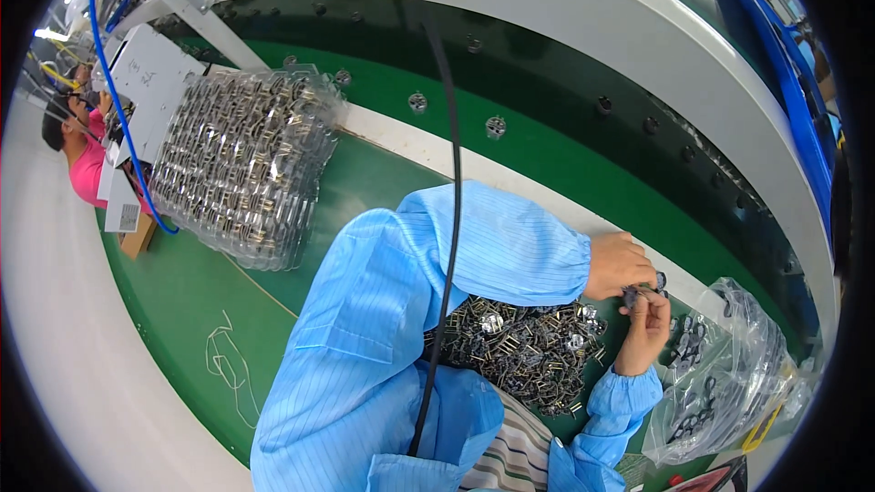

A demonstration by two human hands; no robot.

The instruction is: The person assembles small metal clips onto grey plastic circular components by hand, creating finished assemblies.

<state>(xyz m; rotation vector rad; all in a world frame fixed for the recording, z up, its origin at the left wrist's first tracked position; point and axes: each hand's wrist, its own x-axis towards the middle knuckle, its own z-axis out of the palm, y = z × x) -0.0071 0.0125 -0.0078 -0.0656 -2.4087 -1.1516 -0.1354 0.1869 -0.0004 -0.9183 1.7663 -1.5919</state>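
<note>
Both of my hands meet at the right of the bench, beyond a heap of small parts. My right hand (645, 333) pinches a small dark part (630, 296) between thumb and fingers. My left hand (622, 266) is closed over the same spot from the left, its fingertips at the part; what exactly it grips is partly hidden. Another small dark round piece (661, 280) shows just beyond the fingertips. The heap of small metal parts (524, 351), with dark bodies and brassy pins, lies below my left forearm.
A clear plastic bag (729, 374) with black pieces lies at right. Stacked clear trays (246, 164) full of parts stand at left. Beyond the bench, a green conveyor belt (374, 96) carries scattered round parts. A black cable (456, 146) hangs across the view. A person in pink (87, 164) sits far left.
</note>
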